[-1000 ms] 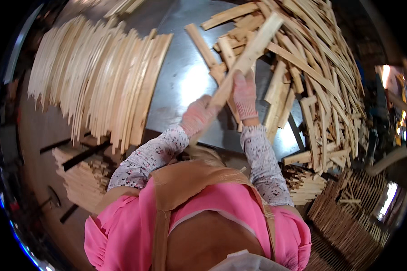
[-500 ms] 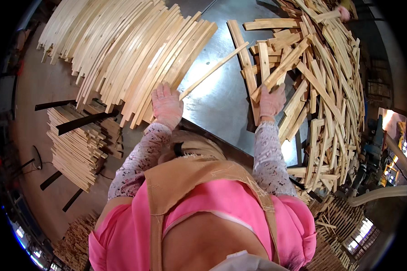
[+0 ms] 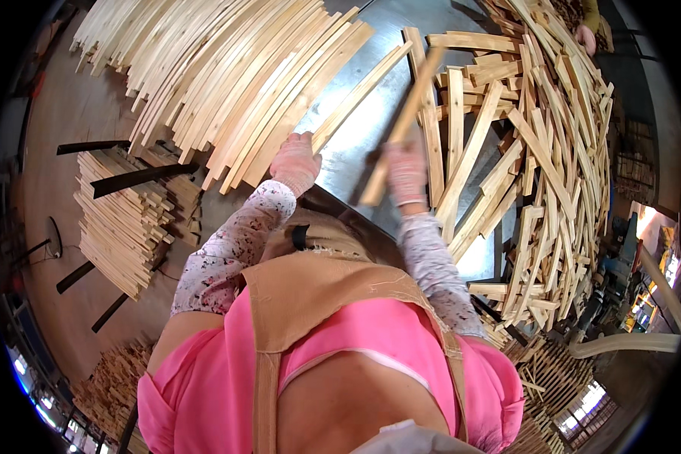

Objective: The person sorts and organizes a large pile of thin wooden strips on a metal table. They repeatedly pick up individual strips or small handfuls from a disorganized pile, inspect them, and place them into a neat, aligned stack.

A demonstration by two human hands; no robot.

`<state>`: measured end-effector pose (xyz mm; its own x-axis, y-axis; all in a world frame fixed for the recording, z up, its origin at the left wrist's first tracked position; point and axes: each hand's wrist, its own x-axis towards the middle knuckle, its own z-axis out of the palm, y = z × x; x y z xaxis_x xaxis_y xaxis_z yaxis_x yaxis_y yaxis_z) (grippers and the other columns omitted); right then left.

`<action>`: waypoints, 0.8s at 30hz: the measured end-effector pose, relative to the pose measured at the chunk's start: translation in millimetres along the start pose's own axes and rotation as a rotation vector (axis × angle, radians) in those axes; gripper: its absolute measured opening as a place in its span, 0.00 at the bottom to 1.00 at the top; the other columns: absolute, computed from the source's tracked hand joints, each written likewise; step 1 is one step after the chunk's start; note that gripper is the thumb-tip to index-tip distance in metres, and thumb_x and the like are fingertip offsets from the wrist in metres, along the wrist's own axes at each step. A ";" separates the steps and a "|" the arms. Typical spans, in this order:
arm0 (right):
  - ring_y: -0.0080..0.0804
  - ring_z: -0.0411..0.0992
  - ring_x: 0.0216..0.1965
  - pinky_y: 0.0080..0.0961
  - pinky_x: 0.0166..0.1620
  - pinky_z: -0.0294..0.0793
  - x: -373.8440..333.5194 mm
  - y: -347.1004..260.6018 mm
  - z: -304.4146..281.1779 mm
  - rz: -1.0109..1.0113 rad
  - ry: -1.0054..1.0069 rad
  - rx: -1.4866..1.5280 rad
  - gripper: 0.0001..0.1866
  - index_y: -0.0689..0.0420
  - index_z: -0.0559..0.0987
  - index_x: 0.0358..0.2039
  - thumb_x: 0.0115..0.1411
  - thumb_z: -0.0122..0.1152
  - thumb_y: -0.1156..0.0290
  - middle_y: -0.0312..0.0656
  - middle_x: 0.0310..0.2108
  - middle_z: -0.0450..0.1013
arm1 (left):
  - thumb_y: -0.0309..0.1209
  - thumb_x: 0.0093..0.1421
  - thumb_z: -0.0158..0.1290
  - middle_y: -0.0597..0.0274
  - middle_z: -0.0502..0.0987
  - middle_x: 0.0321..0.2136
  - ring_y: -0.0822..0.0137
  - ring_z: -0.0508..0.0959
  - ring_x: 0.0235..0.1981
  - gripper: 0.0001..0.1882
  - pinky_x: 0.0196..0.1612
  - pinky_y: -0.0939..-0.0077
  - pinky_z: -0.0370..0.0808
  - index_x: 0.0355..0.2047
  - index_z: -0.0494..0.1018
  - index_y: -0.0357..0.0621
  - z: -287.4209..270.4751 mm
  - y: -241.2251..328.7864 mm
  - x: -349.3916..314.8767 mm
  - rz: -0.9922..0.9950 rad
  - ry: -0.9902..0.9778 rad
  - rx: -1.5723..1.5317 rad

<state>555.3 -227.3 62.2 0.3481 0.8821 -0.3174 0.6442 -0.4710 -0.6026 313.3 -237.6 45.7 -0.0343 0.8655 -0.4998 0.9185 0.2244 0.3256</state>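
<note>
Both my hands wear pale pink gloves. My left hand is closed at the near end of a flat wooden strip, which lies slantwise on the metal table. Just left of it is a row of long pale strips laid side by side. My right hand, blurred by motion, grips another wooden strip, tilted over the table. To its right lies a jumbled pile of wooden strips; one loose strip lies slanted at the pile's near edge.
Beyond the pile, another person's hand shows at the far right. Left of the table, stacked strips sit low beside dark metal bars. More wood stands at the lower left. A pale curved pipe runs at the right.
My right hand has moved left from the pile, with a strip in it. The strip at my left hand has turned from its narrow edge to its broad face. The other person's hand no longer holds a strip.
</note>
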 end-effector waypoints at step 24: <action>0.59 0.74 0.59 0.50 0.65 0.72 -15.2 -67.3 51.9 -0.476 -0.297 -0.202 0.41 0.66 0.66 0.69 0.61 0.65 0.56 0.62 0.56 0.75 | 0.52 0.67 0.56 0.50 0.69 0.68 0.50 0.65 0.72 0.36 0.76 0.55 0.56 0.68 0.69 0.44 -84.8 -67.1 -5.5 0.548 0.069 0.452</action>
<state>471.3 -208.8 69.7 -0.1977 0.9465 -0.2551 0.8094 0.0108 -0.5872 218.5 -219.4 94.7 0.4677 0.8305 -0.3026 0.8838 -0.4455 0.1432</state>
